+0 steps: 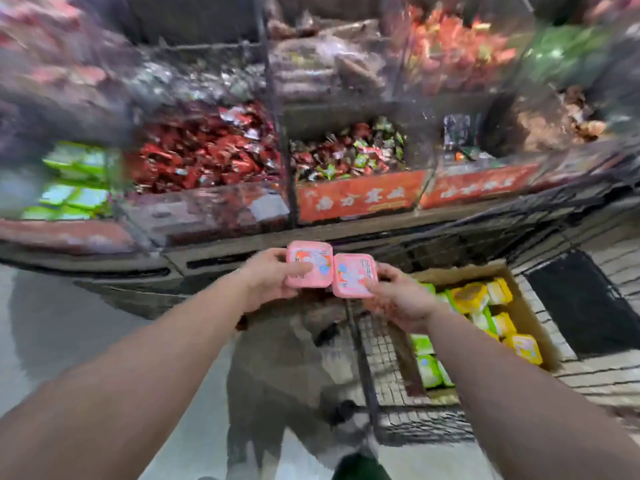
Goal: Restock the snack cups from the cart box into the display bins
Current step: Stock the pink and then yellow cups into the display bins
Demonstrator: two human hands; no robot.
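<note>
Ahead of me, the red packets [201, 150] lie heaped in a compartment left of centre, and just right of them sits a mixed pile of red and green sweets [346, 150]. Far left, flat green packs [76, 181] are stacked up. A red sign with pale characters [360, 197] runs along the near edge under the mixed sweets, and a second red sign [479, 185] stands to its right. Higher and farther off I see brown wrapped sausages [304, 74] and, to their right, orange-red packets [453, 50], all blurred. Far right there is something green [564, 53]; I cannot tell what. Below me is pale grey floor [52, 323].
</note>
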